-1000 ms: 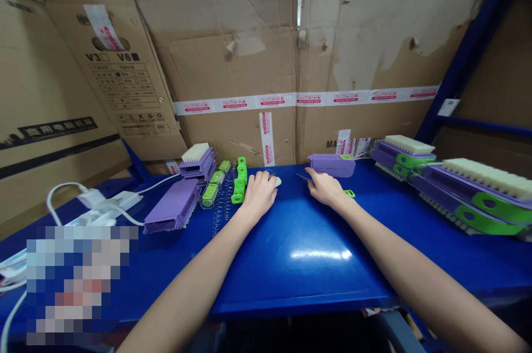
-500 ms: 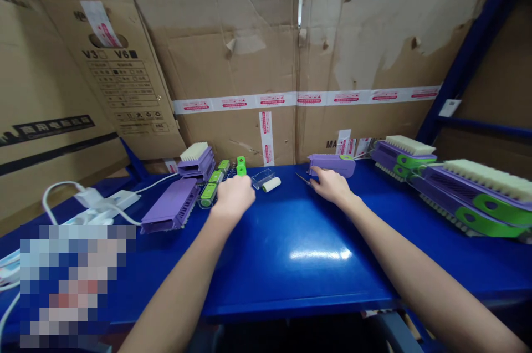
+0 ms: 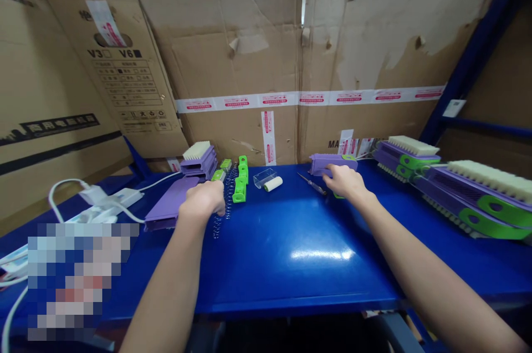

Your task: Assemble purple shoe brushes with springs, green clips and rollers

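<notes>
My left hand [image 3: 203, 198] is at the left, fingers curled downward, over the row of small green blocks with clear covers [image 3: 218, 175]. It partly hides a purple plastic housing [image 3: 168, 206], and what is in its fingers is hidden. Beside it lie thin metal springs [image 3: 228, 203] and upright green plastic pieces [image 3: 240, 189]. My right hand [image 3: 344, 182] is closed at the right, in front of another purple housing [image 3: 318, 164]. A green edge [image 3: 339, 196] shows beneath its fingers. A thin screwdriver [image 3: 311, 183] lies on the table just left of it.
A clear box [image 3: 264, 177] and a white roller [image 3: 273, 183] lie mid-table. Purple brushes with pale bristles [image 3: 469, 198] are stacked at the right; more purple parts [image 3: 199, 160] stand at the back left. A power strip [image 3: 120, 198] with white cables lies left. Cardboard [image 3: 236, 65] walls the back.
My left hand has moved left and toward me, uncovering the springs and green pieces. My right hand has shifted right, away from the screwdriver, which now lies apart from it.
</notes>
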{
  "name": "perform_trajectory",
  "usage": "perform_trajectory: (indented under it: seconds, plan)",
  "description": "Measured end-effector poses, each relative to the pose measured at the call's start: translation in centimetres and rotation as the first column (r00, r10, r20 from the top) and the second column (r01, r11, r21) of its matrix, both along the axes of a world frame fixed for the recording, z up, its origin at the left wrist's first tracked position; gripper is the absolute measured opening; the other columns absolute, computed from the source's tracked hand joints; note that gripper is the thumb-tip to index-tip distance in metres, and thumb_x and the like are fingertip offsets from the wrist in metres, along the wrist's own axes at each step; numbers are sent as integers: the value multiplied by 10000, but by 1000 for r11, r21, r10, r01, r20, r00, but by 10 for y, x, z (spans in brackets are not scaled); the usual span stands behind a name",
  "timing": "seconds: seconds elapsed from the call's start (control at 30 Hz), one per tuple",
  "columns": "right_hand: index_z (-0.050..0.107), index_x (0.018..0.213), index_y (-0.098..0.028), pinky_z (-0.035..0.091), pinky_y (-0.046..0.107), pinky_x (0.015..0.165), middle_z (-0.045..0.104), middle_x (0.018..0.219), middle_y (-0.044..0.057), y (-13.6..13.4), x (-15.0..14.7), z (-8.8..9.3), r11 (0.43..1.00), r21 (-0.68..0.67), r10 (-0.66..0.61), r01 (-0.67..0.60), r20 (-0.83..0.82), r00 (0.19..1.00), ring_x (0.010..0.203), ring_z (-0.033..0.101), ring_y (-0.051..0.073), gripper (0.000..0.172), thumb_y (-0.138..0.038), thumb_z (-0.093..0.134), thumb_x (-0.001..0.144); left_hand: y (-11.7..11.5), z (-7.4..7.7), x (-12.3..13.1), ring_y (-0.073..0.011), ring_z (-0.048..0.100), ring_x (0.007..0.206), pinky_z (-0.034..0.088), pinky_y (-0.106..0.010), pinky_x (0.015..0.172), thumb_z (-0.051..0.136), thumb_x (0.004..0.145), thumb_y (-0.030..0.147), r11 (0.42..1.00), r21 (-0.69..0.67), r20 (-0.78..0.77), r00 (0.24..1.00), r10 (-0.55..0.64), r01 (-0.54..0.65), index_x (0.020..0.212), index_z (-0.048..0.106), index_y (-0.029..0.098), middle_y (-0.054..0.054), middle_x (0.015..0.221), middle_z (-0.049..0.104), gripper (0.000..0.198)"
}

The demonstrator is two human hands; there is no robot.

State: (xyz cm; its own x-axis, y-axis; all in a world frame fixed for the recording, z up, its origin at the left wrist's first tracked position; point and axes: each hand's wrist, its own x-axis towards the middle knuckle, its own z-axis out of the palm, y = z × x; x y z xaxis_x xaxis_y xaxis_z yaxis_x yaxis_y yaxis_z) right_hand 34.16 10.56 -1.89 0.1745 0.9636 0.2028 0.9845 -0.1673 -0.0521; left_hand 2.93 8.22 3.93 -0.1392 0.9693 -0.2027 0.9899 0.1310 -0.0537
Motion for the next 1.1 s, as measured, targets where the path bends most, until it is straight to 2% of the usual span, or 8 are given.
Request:
perform_trajectory:
  seconds: [0.3,0.43,0.5,0.6,0.67,0.83,0.97,1.1]
  plan:
    - [589,1169,-195,479,385,755,665,1074,155,0,1,-2,1000,9,14,-14,-2,1000,987,643,331,409,-393,375,882,-5,9,-11,-252,665,695,483,-319,650,645,520,170,1000,-24,-14,1000,-7,7,525,541,204,-56,565,649,109]
    - [600,1145,-189,481,382,748,665,1069,155,0,1,-2,1000,9,12,-12,2,1000,981,645,332,398,-384,371,884,-7,12,-14,-288,661,790,460,-314,627,627,573,270,990,141,-47,999,27,-20,627,569,206,-92,707,684,102]
    - [596,1159,-189,481,382,750,665,1069,157,0,1,-2,1000,8,10,-10,0,1000,981,644,332,407,-389,371,886,-8,11,-11,-274,656,772,448,-305,606,609,623,353,975,219,-7,999,-41,42,706,576,210,-84,763,686,169]
    - [583,1195,-194,478,384,765,663,1083,157,2,1,-3,1000,10,8,-8,-10,1000,996,639,330,421,-393,379,885,-8,9,0,-233,647,735,431,-281,588,575,685,449,943,251,74,967,-246,220,764,563,218,-45,779,678,244]
    - [574,1214,-200,476,388,776,661,1094,156,2,1,-3,1000,14,8,-7,-16,1000,1007,635,328,427,-392,382,885,-9,7,8,-238,649,779,431,-278,602,586,692,461,923,278,50,955,-292,268,775,560,213,-50,821,678,263]
    - [584,1196,-195,480,397,765,662,1083,166,2,1,-3,1000,7,9,-9,-10,1000,995,639,334,422,-388,382,880,-8,3,13,-272,663,848,453,-284,632,688,624,372,957,246,-51,988,-145,153,817,580,190,-98,863,693,286]
    - [582,1199,-196,478,386,771,661,1086,164,2,0,-3,1000,-4,13,-13,-14,1000,1000,638,325,419,-387,386,881,-3,0,7,-218,667,611,458,-270,555,692,623,295,992,81,48,994,-98,94,769,586,176,-64,655,682,216]
    - [575,1209,-205,477,382,778,662,1086,157,2,0,-3,1000,11,10,-10,-19,1000,1001,639,320,419,-392,392,881,5,-6,4,-182,641,509,455,-256,523,669,653,247,997,63,98,994,-55,49,698,588,169,-46,563,655,121]
